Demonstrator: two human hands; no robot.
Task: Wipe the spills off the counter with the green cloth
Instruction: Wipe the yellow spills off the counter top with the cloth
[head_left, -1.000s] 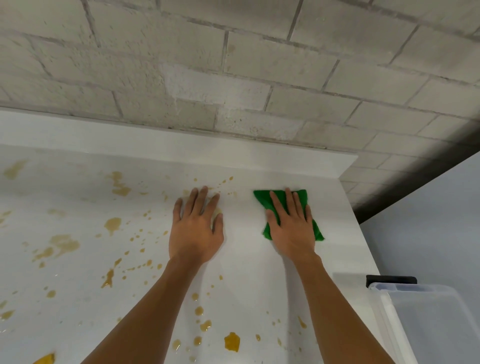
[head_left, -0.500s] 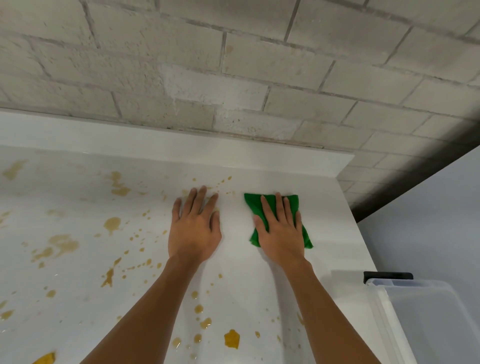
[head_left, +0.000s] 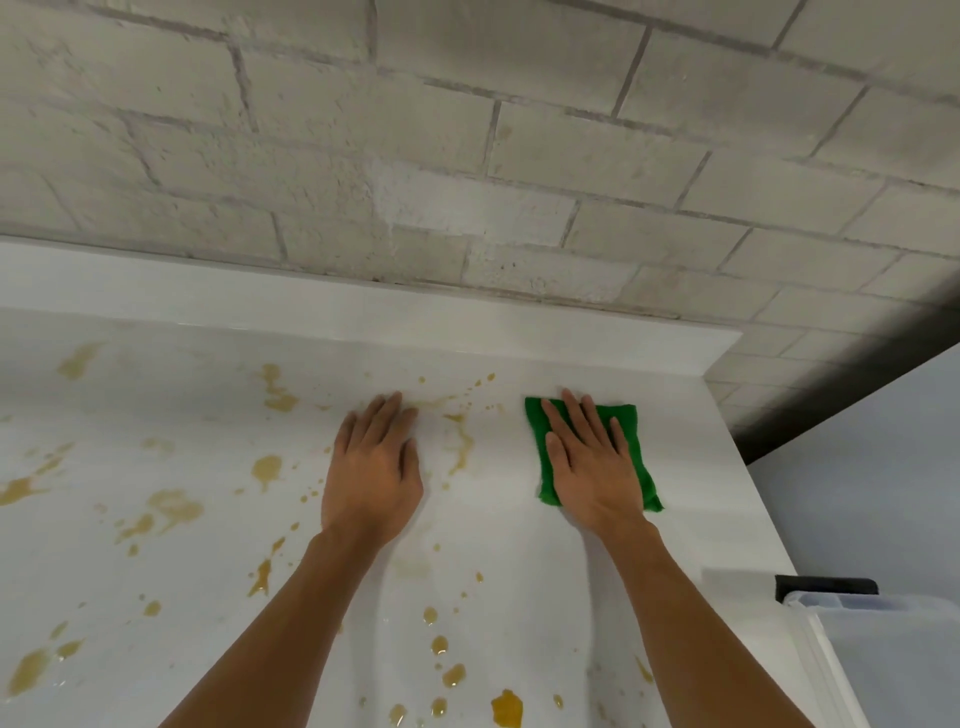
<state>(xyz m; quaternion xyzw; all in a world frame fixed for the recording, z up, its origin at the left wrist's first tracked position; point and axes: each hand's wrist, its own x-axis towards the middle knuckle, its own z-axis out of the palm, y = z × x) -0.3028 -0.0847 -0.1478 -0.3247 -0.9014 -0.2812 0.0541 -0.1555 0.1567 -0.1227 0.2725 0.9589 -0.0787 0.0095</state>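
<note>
Counter (head_left: 493, 530), white and glossy, fills the lower half of the view, with a raised white ledge (head_left: 363, 312) along its far edge. At the near right a clear plastic bin (head_left: 883, 649) stands beside the counter's right end. The left hand (head_left: 371, 470) lies flat on the bare surface, fingers straight and close together, holding nothing. The right hand (head_left: 589, 467) presses palm-down on the green cloth (head_left: 537, 423), fingers straight and slightly spread. The cloth lies flat on the counter's far right part, near the ledge. Yellow-brown spills (head_left: 506, 707) dot the surface left of the cloth, between the hands and near the arms
</note>
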